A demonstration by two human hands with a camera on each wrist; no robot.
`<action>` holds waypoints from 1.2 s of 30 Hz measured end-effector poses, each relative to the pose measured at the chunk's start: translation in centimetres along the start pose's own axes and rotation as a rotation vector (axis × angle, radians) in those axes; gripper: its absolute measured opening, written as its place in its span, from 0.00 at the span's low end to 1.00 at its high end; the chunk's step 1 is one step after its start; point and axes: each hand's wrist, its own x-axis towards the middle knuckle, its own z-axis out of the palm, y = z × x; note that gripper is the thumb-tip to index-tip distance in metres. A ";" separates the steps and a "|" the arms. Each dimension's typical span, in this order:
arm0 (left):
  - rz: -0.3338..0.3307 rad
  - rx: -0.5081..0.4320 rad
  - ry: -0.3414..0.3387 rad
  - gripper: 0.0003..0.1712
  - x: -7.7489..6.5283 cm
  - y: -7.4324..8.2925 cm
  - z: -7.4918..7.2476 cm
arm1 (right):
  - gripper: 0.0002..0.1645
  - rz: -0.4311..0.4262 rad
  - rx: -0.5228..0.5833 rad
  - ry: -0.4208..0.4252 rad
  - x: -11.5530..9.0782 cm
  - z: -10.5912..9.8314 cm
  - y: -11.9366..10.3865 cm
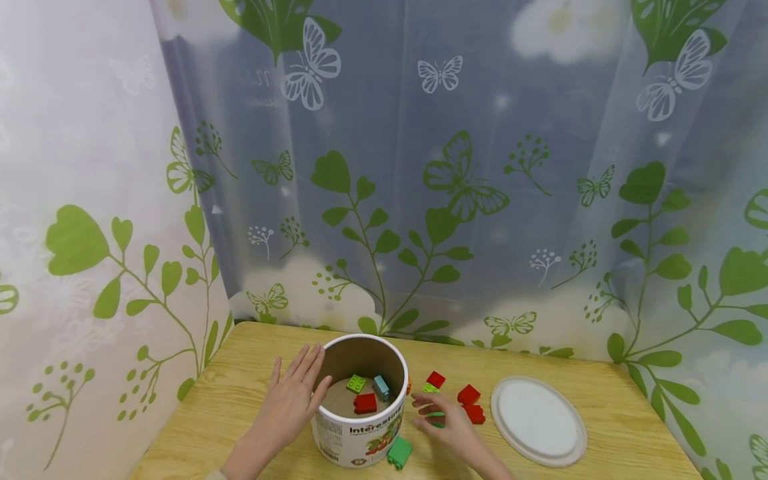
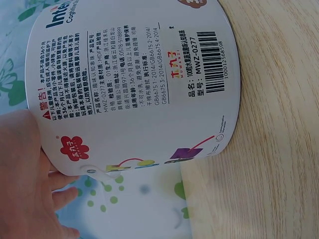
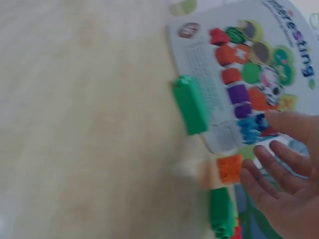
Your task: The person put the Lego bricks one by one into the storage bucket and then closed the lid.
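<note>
A white round bucket (image 1: 333, 435) with printed pictures stands upright on the table. My left hand (image 1: 291, 403) rests against its left rim with fingers extended; in the left wrist view the hand (image 2: 22, 174) lies at the bucket's upper edge. Inside the bucket are a lime block (image 1: 356, 383), a red block (image 1: 365, 403) and a blue block (image 1: 382, 388). To the right of the bucket, my right hand (image 1: 451, 425) hovers over loose blocks, fingers apart and slightly bent, holding nothing visible. A green block (image 3: 220, 211) is near its fingers, partly covered in the head view.
Another green block (image 1: 400, 453) lies by the bucket's front right. An orange block (image 3: 230, 169) sits close to the bucket's side. Several red blocks (image 1: 469, 395) and a lime one (image 1: 431, 388) lie beyond the right hand. A white round lid (image 1: 539, 421) is farther right.
</note>
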 end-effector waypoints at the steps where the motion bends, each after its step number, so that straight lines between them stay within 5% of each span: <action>1: 0.000 0.000 -0.002 0.36 0.0 0.0 0.0 | 0.27 0.010 -0.003 -0.032 -0.2 0.2 0.2; 8: -0.001 -0.002 -0.007 0.36 0.1 0.0 -0.1 | 0.26 0.082 0.011 -0.176 -1.3 1.5 1.1; 21: 0.001 -0.002 -0.005 0.36 -0.1 0.1 -0.1 | 0.30 0.308 -0.044 -0.144 -0.9 3.7 0.1; 36: 0.003 0.001 -0.004 0.35 0.0 0.0 0.0 | 0.26 0.156 -0.171 -0.093 -1.1 2.2 0.1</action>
